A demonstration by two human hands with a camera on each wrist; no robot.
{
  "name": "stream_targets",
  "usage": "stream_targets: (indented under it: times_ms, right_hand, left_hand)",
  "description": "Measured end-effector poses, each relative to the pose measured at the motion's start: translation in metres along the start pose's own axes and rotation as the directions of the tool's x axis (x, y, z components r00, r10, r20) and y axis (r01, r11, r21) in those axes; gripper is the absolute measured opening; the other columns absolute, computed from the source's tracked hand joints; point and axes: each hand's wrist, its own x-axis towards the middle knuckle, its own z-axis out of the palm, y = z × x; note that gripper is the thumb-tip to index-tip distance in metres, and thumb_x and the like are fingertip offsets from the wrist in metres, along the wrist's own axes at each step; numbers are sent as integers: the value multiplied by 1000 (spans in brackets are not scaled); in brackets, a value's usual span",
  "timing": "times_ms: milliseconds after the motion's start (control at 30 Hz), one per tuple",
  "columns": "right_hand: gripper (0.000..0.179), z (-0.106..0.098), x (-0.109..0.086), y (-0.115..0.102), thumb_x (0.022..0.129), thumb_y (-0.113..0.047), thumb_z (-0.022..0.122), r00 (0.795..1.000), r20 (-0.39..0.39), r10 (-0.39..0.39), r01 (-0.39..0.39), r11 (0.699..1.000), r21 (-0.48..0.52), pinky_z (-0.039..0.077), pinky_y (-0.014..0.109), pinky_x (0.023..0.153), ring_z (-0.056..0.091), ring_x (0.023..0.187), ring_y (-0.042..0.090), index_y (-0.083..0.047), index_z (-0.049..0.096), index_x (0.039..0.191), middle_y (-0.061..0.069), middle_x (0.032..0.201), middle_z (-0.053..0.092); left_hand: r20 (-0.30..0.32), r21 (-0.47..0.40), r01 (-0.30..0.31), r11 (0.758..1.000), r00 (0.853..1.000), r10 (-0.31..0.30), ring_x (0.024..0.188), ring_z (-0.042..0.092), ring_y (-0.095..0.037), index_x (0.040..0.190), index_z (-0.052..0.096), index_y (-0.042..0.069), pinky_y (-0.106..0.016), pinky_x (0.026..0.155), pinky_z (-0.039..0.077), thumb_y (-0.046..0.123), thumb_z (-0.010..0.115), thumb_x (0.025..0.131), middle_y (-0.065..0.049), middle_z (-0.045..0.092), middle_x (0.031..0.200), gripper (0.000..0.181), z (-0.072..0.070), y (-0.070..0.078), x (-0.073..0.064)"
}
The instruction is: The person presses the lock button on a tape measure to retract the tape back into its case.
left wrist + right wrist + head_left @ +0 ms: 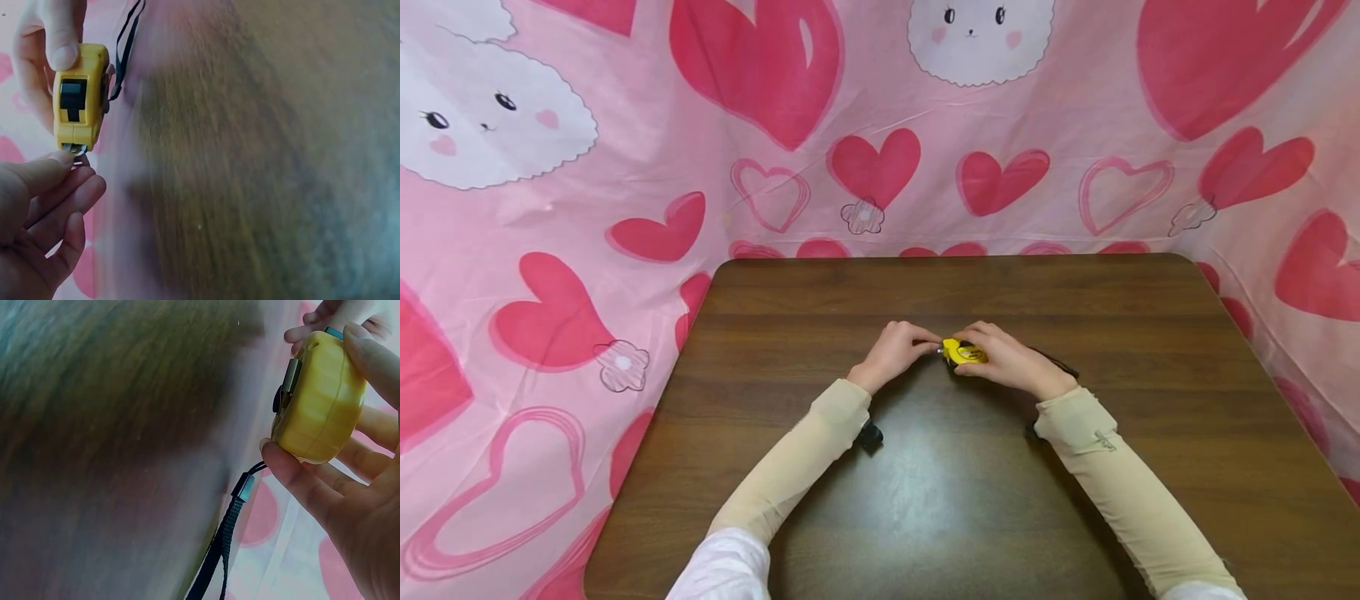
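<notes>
A yellow tape measure [967, 353] with a black lock button is held above the table, near its middle. My right hand [1011, 360] grips its case from the right, thumb on one side and fingers on the other, as the right wrist view shows. My left hand [897, 352] comes from the left and pinches the metal end hook [76, 150] at the mouth of the case between thumb and forefinger. Hardly any blade shows outside the case. From the case hangs a black wrist strap [226, 531].
The brown wooden table [925, 292] has rounded corners. Behind it and along both sides hangs a pink cloth [925, 108] printed with hearts and white animal faces. Small black devices, one of them a wrist camera [871, 437], sit under the beige sleeves.
</notes>
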Motion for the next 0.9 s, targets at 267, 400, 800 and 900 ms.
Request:
stream_targets:
  times_ms: [267,400,800,900]
  right_hand:
    - [55,1,1,0,83,-38,70,1000,4,-8,8,1000,10,45,43,90,50,106,22,-7,56,126,9,122,52]
    - [56,1,1,0,83,-39,70,1000,5,-10,10,1000,6,45,42,90,50,105,22,-8,56,127,9,122,53]
    - [56,1,-1,0,83,-38,69,999,22,23,-23,1000,3,44,44,92,50,108,23,-8,55,128,9,123,52]
    - [57,1,-3,2,83,-39,69,999,24,38,-38,999,-3,44,44,92,50,109,24,-9,54,129,10,124,52]
  left_hand:
    - [-5,24,-6,1000,1000,7,85,64,-2,103,74,19,-19,74,51,26,65,88,7,71,96,19,3,2,2]
    - [4,22,3,1000,1000,-3,86,64,-2,105,74,19,-20,75,51,27,65,88,6,71,97,21,4,2,2]
    - [39,5,16,1000,999,-16,91,64,-5,111,71,17,-21,78,51,26,63,89,4,70,103,25,6,2,3]
    - [37,-9,17,1000,999,-17,93,64,-5,111,71,17,-22,80,51,25,63,90,4,70,104,24,4,1,2]
